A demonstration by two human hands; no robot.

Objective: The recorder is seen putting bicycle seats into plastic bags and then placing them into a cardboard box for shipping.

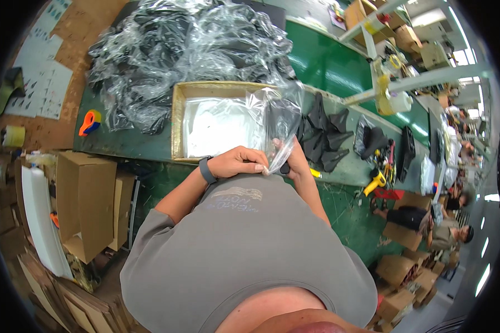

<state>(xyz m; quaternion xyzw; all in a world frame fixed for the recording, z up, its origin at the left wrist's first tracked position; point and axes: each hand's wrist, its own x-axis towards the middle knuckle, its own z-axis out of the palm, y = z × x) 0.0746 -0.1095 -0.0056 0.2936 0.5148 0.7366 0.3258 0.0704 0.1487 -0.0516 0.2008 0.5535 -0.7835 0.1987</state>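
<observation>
A clear plastic bag (299, 100) with a black bicycle saddle (282, 119) inside stands in front of my body, over the right end of a shallow cardboard box. My left hand (238, 162), a dark band on its wrist, pinches the near edge of the bag. On the other side my right hand (298, 161) is wrapped round the bag and the saddle's near end; some of its fingers are hidden behind the plastic. Flat clear bags (219, 125) lie stacked in the box (179, 116).
Bagged black saddles (189, 44) form a large heap at the back left. Bare black saddles (326, 133) lie right of the box. An orange-and-blue tape dispenser (90, 122) is at left, a yellow tool (375, 183) at right. Cardboard boxes (86, 202) stand at lower left.
</observation>
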